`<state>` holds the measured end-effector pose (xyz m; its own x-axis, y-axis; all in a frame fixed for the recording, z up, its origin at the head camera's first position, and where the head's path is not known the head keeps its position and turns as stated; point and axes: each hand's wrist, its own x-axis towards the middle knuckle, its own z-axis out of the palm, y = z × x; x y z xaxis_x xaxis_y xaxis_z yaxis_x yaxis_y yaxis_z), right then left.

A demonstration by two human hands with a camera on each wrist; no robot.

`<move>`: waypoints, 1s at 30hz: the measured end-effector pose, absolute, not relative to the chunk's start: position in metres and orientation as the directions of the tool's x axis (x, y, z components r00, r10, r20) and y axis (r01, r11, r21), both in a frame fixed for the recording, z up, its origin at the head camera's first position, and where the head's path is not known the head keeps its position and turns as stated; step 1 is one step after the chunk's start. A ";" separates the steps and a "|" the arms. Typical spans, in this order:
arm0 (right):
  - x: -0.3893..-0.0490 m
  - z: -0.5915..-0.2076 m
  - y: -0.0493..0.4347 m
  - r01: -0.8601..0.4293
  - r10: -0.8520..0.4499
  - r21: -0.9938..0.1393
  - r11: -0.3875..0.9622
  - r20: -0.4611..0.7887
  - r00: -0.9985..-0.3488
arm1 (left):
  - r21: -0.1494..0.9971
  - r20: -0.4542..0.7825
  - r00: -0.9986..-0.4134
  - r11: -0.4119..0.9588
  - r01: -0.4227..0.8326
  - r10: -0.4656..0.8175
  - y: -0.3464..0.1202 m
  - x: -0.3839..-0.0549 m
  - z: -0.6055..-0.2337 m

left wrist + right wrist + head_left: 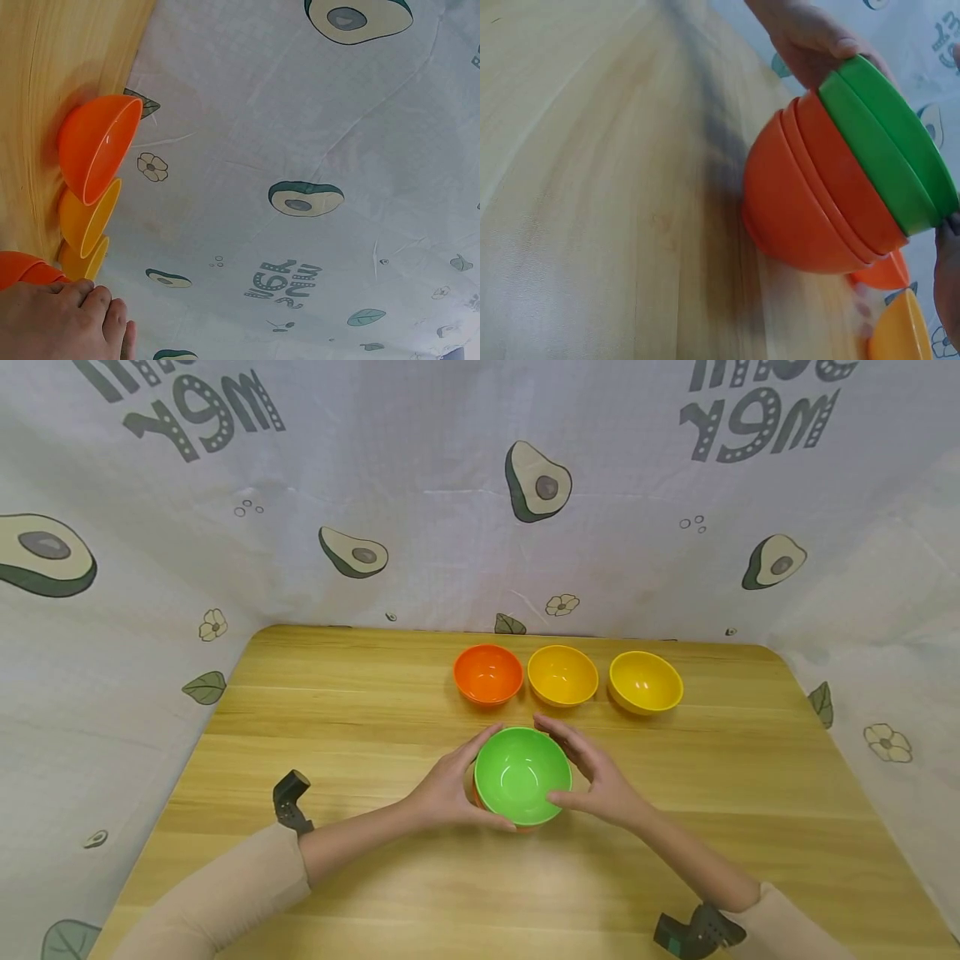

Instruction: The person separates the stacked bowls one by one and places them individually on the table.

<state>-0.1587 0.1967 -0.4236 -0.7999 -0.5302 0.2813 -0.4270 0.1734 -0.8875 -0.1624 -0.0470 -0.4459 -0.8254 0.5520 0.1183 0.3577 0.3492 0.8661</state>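
Observation:
A green bowl (522, 768) tops a nested stack in the middle of the table. In the right wrist view, two green rims show above orange bowls (802, 202), which make up the lower part. My left hand (453, 789) curves round the left side, its thumb at the front and its fingers behind, close to the green rim. From the right, my right hand (600, 781) holds the green bowl, with its thumb over the near rim and its fingers at the far side. The left wrist view shows fingers against orange bowls (26, 268).
Behind the stack stand a red-orange bowl (487, 675), an amber bowl (562, 677) and a yellow bowl (645, 683) in a row. The wooden table (337, 710) meets an avocado-print cloth (442, 527) at the back and sides.

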 end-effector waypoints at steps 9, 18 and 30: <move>-0.158 -0.427 0.195 -0.436 -0.530 -0.882 0.178 0.287 -0.798 | 0.863 0.128 -0.820 0.345 0.370 0.558 -0.047 -0.163 -0.446; -0.157 -0.431 0.192 -0.438 -0.524 -0.870 0.226 0.270 -0.808 | 0.861 0.130 -0.818 0.346 0.373 0.560 -0.048 -0.163 -0.447; -0.145 -0.404 0.181 -0.507 -0.541 -0.780 0.367 0.264 -0.798 | 0.860 0.122 -0.816 0.350 0.371 0.565 -0.047 -0.163 -0.446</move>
<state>-0.1455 0.1812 -0.4036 -0.7983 -0.5414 0.2639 -0.5065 0.3666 -0.7804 -0.1628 -0.0472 -0.4455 -0.8162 0.5647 0.1224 0.3713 0.3503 0.8599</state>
